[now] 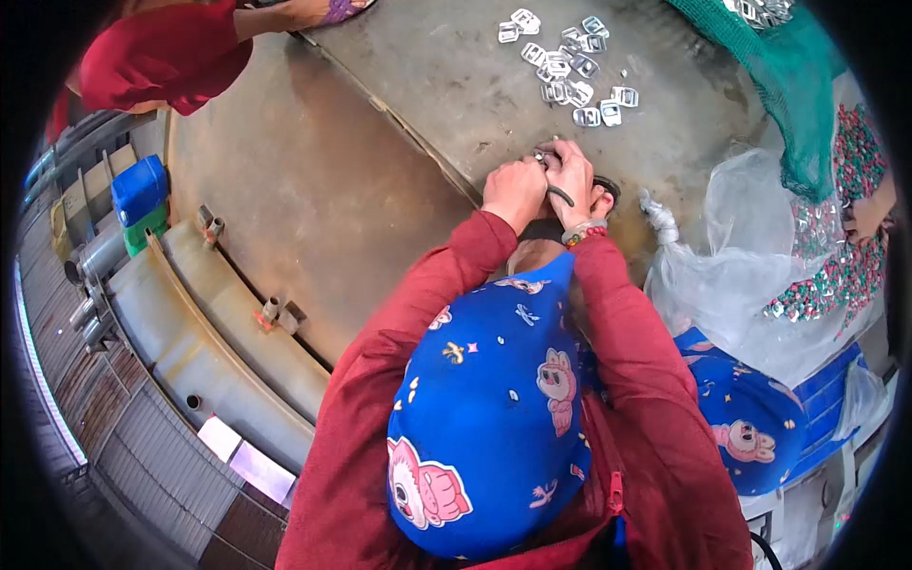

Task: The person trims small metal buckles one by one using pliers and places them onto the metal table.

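My left hand (516, 195) is closed, its fingertips pressed against a small item I cannot make out. Touching it on the right, my right hand (568, 176) has bent fingers closed around the same spot, with a dark curved piece (561, 196) showing below the fingers. Part of a dark round object (606, 188) shows beside my right hand. Beyond both hands, several loose silver metal pieces (558, 66) with cut-out centres lie scattered on the grey metal surface (456, 85).
Green netting (803, 123) hangs at the upper right, near clear plastic sheeting (731, 285) with many small red and green pieces (826, 275). Another person's hand (869, 211) is at the right edge. A person in red (171, 57) is upper left. Blue container (140, 190) stands left.
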A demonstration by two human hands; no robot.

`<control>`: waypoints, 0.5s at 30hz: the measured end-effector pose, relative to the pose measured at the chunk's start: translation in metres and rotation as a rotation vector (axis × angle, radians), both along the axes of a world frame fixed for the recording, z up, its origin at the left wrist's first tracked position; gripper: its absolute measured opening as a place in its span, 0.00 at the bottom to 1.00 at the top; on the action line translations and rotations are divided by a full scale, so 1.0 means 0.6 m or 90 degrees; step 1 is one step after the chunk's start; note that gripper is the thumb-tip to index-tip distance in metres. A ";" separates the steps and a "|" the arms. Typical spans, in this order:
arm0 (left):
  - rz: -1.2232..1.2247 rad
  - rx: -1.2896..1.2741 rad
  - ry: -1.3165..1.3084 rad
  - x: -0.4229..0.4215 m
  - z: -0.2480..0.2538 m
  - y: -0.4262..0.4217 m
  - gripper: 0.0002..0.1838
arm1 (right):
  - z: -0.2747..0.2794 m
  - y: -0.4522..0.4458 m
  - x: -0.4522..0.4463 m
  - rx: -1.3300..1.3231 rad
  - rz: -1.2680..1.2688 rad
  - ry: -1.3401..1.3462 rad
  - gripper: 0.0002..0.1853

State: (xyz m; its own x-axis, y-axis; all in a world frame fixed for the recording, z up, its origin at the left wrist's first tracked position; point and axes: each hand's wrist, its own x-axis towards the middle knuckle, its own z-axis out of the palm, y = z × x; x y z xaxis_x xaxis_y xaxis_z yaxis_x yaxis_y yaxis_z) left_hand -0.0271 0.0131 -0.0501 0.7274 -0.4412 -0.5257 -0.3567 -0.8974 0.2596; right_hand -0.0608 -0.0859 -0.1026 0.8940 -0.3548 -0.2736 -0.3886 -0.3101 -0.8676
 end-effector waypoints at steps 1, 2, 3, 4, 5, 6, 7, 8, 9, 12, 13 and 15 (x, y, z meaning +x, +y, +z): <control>0.009 -0.003 -0.006 0.000 0.004 -0.001 0.11 | 0.002 0.002 0.002 -0.003 -0.008 0.003 0.08; 0.015 0.012 0.010 -0.001 0.013 0.001 0.11 | 0.007 0.002 0.002 -0.013 0.002 0.019 0.08; 0.017 0.026 0.025 -0.002 0.030 0.004 0.12 | 0.004 0.004 0.004 -0.012 -0.012 -0.001 0.08; 0.002 0.035 0.044 0.004 0.040 0.000 0.13 | -0.008 0.000 0.004 -0.016 -0.044 -0.017 0.09; 0.018 0.060 0.085 0.005 0.059 0.004 0.16 | -0.014 0.002 -0.006 -0.018 -0.065 -0.020 0.09; 0.065 0.034 0.086 0.004 0.087 0.011 0.17 | -0.002 -0.001 -0.002 0.078 -0.086 0.030 0.08; 0.120 0.007 0.077 0.006 0.108 0.019 0.18 | 0.001 -0.006 -0.003 0.203 -0.094 0.067 0.08; 0.150 -0.033 0.049 0.010 0.113 0.032 0.19 | 0.001 -0.013 0.000 0.329 -0.099 0.099 0.09; 0.178 -0.073 0.019 0.014 0.117 0.046 0.20 | 0.007 -0.015 0.006 0.454 -0.103 0.130 0.09; 0.253 -0.165 -0.048 0.020 0.107 0.065 0.22 | 0.037 -0.014 0.006 0.682 -0.178 0.080 0.09; 0.278 -0.193 -0.067 0.022 0.104 0.065 0.22 | 0.041 -0.016 0.004 0.757 -0.207 0.065 0.09; 0.329 -0.232 -0.042 0.021 0.102 0.054 0.20 | 0.044 -0.022 0.000 0.719 -0.184 0.077 0.11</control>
State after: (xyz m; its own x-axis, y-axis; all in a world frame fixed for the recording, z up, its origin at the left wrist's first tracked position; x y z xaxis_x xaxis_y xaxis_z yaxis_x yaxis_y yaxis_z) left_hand -0.0146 0.0455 0.0111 0.9203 -0.1662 -0.3543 0.0732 -0.8162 0.5731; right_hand -0.0605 -0.0992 -0.0763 0.7662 -0.0420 -0.6412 -0.4172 0.7264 -0.5461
